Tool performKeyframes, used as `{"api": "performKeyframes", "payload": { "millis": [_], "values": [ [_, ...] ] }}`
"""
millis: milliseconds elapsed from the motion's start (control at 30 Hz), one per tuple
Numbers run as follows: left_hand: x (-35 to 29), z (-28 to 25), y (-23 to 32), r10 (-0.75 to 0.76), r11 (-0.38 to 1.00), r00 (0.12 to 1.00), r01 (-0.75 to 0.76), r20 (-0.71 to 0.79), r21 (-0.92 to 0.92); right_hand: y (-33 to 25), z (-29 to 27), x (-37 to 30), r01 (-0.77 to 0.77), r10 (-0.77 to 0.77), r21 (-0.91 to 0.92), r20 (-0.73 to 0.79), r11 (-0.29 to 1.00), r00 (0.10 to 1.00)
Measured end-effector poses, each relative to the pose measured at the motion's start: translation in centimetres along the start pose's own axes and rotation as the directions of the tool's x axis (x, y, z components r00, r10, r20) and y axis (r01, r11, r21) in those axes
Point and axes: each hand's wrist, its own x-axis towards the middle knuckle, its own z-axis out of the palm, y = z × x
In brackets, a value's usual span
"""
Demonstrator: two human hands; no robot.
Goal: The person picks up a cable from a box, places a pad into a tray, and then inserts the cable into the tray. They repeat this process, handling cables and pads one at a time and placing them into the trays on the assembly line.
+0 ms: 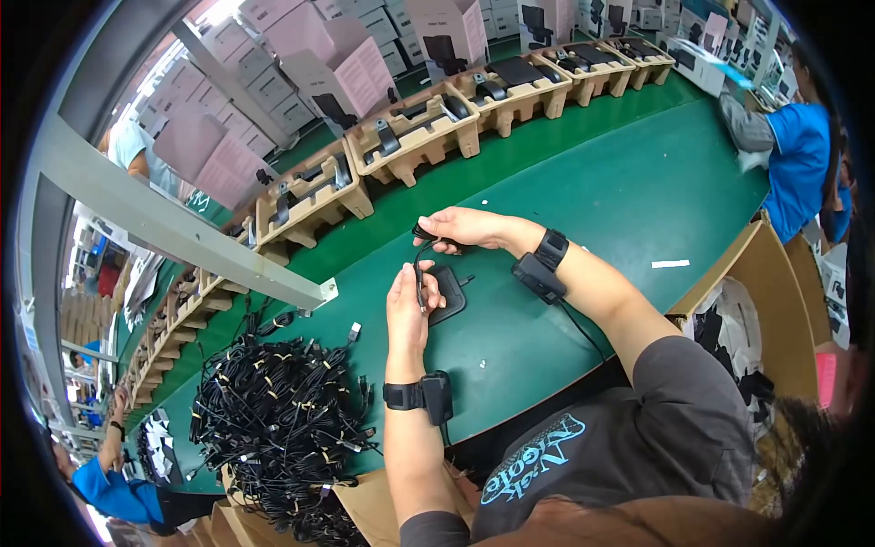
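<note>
Over the green table (538, 356), both my hands are on a black cable (419, 263). My right hand (469, 228) is closed on the cable's folded upper part, its fingers pinched together. Lower and to the left, my left hand (407, 299) is closed on a strand running down from there. Just beside my left hand, partly hidden by its fingers, lies a flat black square piece (449, 296) with rounded corners. A big heap of bundled black cables (273, 401) is to the left of my left forearm, with several tied by pale bands.
Brown moulded trays (415, 137) holding black parts line the far belt. A grey metal post (182, 223) slants across the left. An open carton (756, 283) with dark and white items stands at my right. Co-workers in blue are at the right (802, 164) and lower left (109, 488).
</note>
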Motion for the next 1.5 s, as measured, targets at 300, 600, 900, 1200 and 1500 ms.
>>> {"api": "performKeyframes", "payload": {
  "millis": [300,600,900,1200,1500],
  "values": [
    [0.2,-0.6,0.1,0.016,1.000,0.998,-0.015,-0.062,0.013,0.8,-0.6,1.1,0.039,-0.053,0.163,0.085,0.986,0.995],
    [0.7,-1.6,0.0,0.039,0.999,0.997,-0.040,-0.072,-0.020,0.9,-0.5,1.6,0.078,-0.125,0.298,0.143,0.951,0.982],
    [0.6,-2.2,0.4,0.025,0.999,0.996,-0.029,-0.083,-0.045,0.9,-0.4,2.1,0.043,-0.110,0.332,0.187,0.942,0.976],
    [0.7,-3.1,0.2,0.127,0.989,0.992,-0.128,-0.025,-0.073,1.4,-0.9,2.3,0.093,-0.139,0.158,0.309,0.983,0.941],
    [1.0,-3.1,-1.3,0.158,0.979,0.984,-0.145,-0.082,0.144,-4.1,-3.9,-2.4,0.160,-0.491,-0.754,-0.238,0.638,0.838]
  ]
}}
